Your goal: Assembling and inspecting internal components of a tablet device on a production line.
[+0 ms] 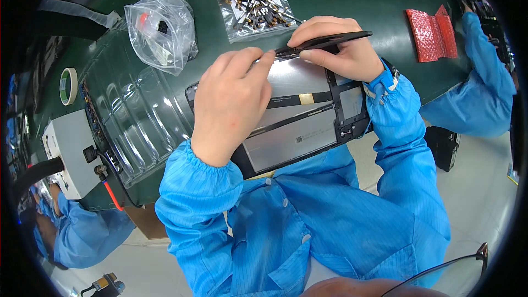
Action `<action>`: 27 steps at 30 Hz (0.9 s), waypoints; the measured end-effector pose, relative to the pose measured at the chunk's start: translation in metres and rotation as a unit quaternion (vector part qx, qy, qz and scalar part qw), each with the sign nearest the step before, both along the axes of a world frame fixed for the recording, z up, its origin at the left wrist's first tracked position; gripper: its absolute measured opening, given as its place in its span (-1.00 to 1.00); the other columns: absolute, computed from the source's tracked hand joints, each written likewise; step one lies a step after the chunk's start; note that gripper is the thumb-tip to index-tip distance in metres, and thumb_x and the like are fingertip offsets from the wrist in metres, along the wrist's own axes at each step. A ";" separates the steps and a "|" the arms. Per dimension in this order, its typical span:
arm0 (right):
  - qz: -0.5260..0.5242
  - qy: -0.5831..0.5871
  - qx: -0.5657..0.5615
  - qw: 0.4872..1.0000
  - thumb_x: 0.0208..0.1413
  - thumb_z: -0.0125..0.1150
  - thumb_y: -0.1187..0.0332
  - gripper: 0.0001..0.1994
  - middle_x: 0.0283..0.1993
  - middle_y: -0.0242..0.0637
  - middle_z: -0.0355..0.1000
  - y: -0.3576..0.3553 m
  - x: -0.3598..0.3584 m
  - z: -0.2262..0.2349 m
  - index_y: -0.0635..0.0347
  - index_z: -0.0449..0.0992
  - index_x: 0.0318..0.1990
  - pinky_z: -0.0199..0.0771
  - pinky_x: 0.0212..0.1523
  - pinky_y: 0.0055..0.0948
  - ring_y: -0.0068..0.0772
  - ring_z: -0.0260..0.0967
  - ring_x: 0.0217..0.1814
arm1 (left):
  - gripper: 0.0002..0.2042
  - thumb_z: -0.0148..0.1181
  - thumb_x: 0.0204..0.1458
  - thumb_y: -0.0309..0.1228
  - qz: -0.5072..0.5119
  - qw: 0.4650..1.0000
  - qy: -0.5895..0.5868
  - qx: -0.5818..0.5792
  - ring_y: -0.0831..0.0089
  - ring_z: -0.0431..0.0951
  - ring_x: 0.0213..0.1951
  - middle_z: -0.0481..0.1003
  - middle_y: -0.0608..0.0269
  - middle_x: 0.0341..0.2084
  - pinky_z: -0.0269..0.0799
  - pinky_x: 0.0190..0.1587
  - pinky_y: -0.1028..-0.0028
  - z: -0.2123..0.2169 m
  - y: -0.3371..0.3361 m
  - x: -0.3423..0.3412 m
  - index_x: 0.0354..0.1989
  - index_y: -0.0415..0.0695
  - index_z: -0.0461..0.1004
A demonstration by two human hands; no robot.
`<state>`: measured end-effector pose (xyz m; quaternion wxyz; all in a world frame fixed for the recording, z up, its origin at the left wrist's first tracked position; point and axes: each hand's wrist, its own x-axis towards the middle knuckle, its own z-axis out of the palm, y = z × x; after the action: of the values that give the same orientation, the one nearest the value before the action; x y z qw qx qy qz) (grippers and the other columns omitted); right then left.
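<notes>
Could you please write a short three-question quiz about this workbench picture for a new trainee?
1. True or false: the right hand holds black tweezers.
2. What does the left hand rest on?
A. the roll of tape
B. the open tablet
C. the red bubble wrap
3. What colour is the mat covering the table?

Key
1. True: the tweezers point left, toward the left fingertips.
2. B: the palm lies on the tablet's silver inner plate.
3. Dark green.
</notes>
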<state>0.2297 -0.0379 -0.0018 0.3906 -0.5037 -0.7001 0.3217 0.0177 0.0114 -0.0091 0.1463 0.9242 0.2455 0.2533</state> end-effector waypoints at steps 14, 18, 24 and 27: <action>0.006 -0.003 -0.001 1.000 -0.16 0.18 0.58 -0.80 -0.27 -0.17 0.44 -0.002 0.003 0.001 0.29 0.53 -0.29 0.40 -0.18 -0.45 -0.33 0.40 -0.23 | -0.71 0.07 -0.21 -0.59 0.029 0.998 -0.008 -0.046 0.26 0.45 -0.28 0.46 0.24 -0.30 0.39 -0.22 0.39 0.003 -0.002 -0.001 -0.23 -0.14 0.49; -0.030 0.057 0.030 0.997 -0.09 0.17 0.48 -0.86 -0.26 -0.24 0.42 -0.001 0.008 -0.004 0.26 0.50 -0.32 0.36 -0.18 -0.48 -0.41 0.36 -0.21 | -0.72 0.13 -0.26 -0.58 0.030 0.999 -0.020 -0.018 0.28 0.45 -0.28 0.44 0.22 -0.33 0.39 -0.24 0.39 0.001 0.000 -0.003 -0.27 -0.20 0.47; -0.002 0.245 0.070 0.967 0.06 -0.10 0.48 -0.93 -0.28 -0.22 0.30 -0.003 0.010 -0.014 0.25 0.31 -0.39 0.21 -0.17 -0.48 -0.44 0.22 -0.21 | -0.75 0.11 -0.17 -0.59 0.074 0.995 -0.016 -0.065 0.20 0.48 -0.27 0.48 0.14 -0.31 0.40 -0.23 0.35 0.042 -0.032 -0.043 -0.24 -0.18 0.48; -0.038 0.317 0.056 0.946 0.06 -0.13 0.51 -0.95 -0.37 -0.22 0.27 -0.007 0.012 -0.014 0.24 0.25 -0.32 0.19 -0.31 -0.53 -0.50 0.16 -0.38 | -0.80 0.14 -0.16 -0.53 0.209 0.975 -0.001 -0.069 0.21 0.47 -0.30 0.46 0.15 -0.35 0.39 -0.25 0.33 0.049 -0.022 -0.080 -0.29 -0.17 0.47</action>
<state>0.2418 -0.0453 -0.0163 0.6321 -0.3793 -0.5373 0.4097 -0.0622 -0.0109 0.0397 0.1537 0.8397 0.4504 0.2615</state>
